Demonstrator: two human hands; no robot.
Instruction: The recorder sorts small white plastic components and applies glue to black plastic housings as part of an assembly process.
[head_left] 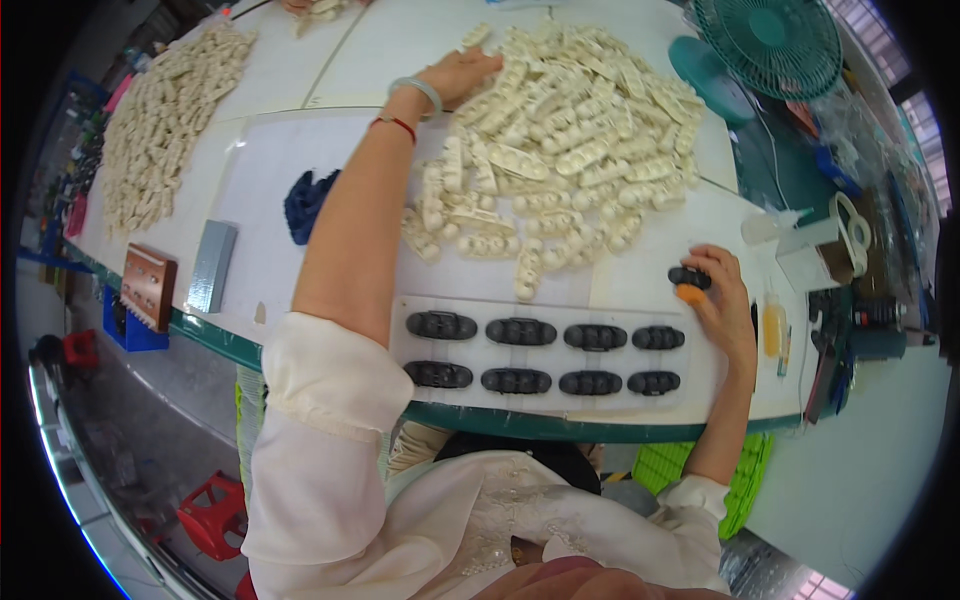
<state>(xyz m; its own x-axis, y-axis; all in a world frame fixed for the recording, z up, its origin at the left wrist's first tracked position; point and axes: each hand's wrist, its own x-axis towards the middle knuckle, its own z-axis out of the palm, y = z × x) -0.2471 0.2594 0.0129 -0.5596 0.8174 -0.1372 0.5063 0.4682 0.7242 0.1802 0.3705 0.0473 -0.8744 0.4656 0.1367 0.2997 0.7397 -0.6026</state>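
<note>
My left hand (462, 72) reaches far across the table and rests on the edge of a big heap of cream plastic parts (560, 140), fingers on the pieces. My right hand (722, 300) sits at the right end of a white tray (550, 352) and holds a small black part with an orange piece (690, 283). The tray carries two rows of black oval parts (521, 331). Whether the left hand grips a piece is hidden by the pile.
A second heap of cream parts (165, 115) lies far left. A dark blue cloth (308, 203), a grey block (211, 265) and a brown block (148, 286) sit left of my arm. A teal fan (765, 45) and a small bottle (772, 328) stand at right.
</note>
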